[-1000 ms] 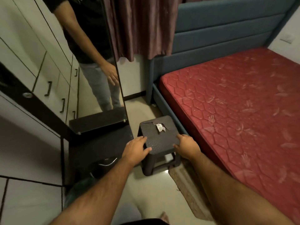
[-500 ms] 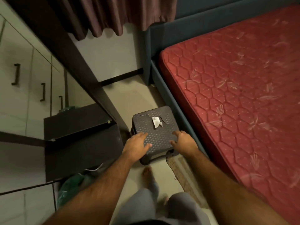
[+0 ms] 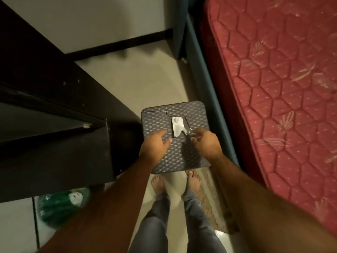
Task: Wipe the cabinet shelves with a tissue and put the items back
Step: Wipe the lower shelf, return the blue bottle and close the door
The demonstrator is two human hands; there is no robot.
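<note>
You are now standing upright over the stool [image 3: 175, 137], looking almost straight down at it; half a second ago you were still bent low, with both hands gripping its near edge. That grip is gone. Your left hand [image 3: 155, 147] is open, with the fingers spread above the seat, and your right hand [image 3: 206, 143] hovers with loosely curled fingers holding nothing — both are just beside the small white tissue [image 3: 177, 126] that lies on the far half of the cracked seat.

The stool now sits between the dark cabinet [image 3: 54, 128] and the bed [image 3: 273, 88], close in front of your bare feet [image 3: 158, 181], so I judge that placing it is finished and that picking up the tissue comes next. The wiping is not yet started.

Compared with one second ago, the mirror and the curtain are out of view, and a green bag [image 3: 60, 207] shows by the floor at your left.
</note>
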